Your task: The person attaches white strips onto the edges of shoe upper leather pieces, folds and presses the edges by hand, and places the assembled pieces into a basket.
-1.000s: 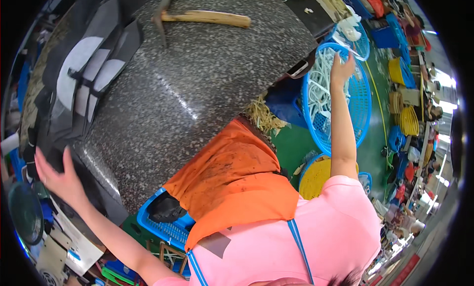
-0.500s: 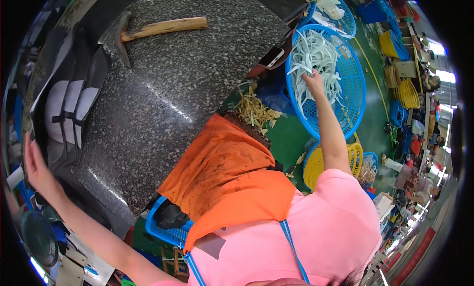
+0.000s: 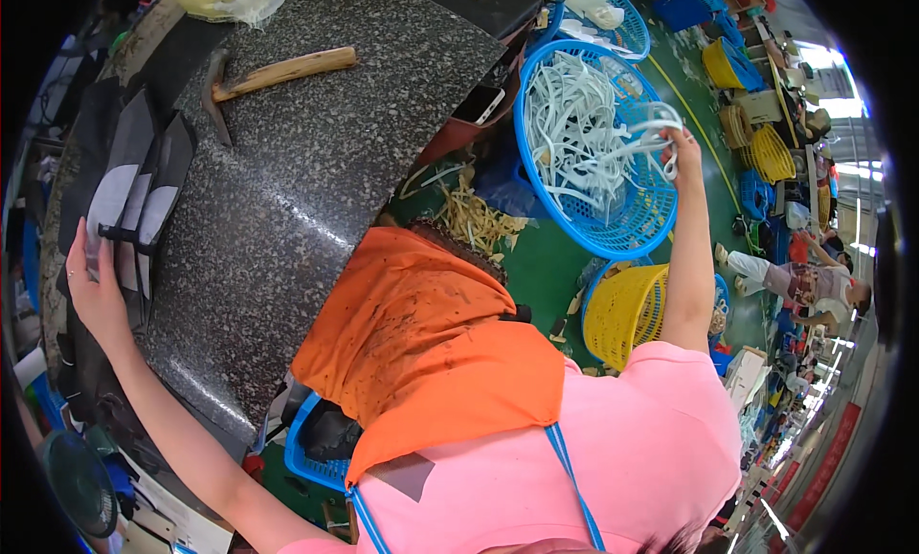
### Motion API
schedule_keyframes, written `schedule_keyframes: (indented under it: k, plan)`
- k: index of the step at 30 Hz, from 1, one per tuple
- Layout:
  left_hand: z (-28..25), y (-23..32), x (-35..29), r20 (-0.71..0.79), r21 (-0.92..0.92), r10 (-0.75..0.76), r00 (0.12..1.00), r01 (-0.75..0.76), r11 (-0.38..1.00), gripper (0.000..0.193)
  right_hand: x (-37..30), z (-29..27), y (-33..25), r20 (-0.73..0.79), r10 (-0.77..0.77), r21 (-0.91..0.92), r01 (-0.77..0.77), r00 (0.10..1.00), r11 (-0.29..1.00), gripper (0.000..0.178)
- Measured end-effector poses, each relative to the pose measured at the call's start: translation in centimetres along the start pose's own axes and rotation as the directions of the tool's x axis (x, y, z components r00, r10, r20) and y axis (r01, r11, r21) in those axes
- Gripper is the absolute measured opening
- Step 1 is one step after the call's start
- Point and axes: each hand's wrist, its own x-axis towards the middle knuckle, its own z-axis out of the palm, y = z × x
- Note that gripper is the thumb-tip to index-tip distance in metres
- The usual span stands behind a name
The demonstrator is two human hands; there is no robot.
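Right hand grips white strips at the blue basket's far rim; left hand lies open on grey pieces at the granite slab's left edge; dangling strips could snag and spill

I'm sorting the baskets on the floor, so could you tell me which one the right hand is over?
The large blue basket full of white strips, not the yellow basket nearer the person; the right hand lifts strips there.
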Motion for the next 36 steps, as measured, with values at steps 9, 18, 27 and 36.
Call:
schedule_keyframes:
  k: [9, 18, 27, 36]
  plan:
    - [-0.1, -1.3, 0.7, 0.014, -0.044, 0.082, 0.997, -0.082, 0.996, 0.054, -6.3, 18.6, -14.6, 0.226, -0.448, 0.555, 0.264, 0.865, 0.789, 0.028]
    - [-6.3, 9.9, -4.1, -0.2, 0.063, 0.0, 0.98, 0.013, 0.998, 0.055, -13.4, 39.9, -10.3, 0.512, -0.783, -0.087, 0.928, 0.353, 0.362, 0.023]
    - [-1.1, 11.9, -15.2, -0.023, -0.144, -0.246, 0.969, 0.24, 0.96, 0.058, -13.8, 45.7, -10.1, 0.834, -0.547, -0.091, 0.996, 0.07, -0.012, 0.031]
    - [-1.0, 11.5, -15.5, 0.027, -0.229, -0.311, 0.95, 0.308, 0.923, 0.06, -10.3, 40.8, -9.8, 0.679, -0.646, -0.433, 0.901, 0.349, 0.031, 0.029]
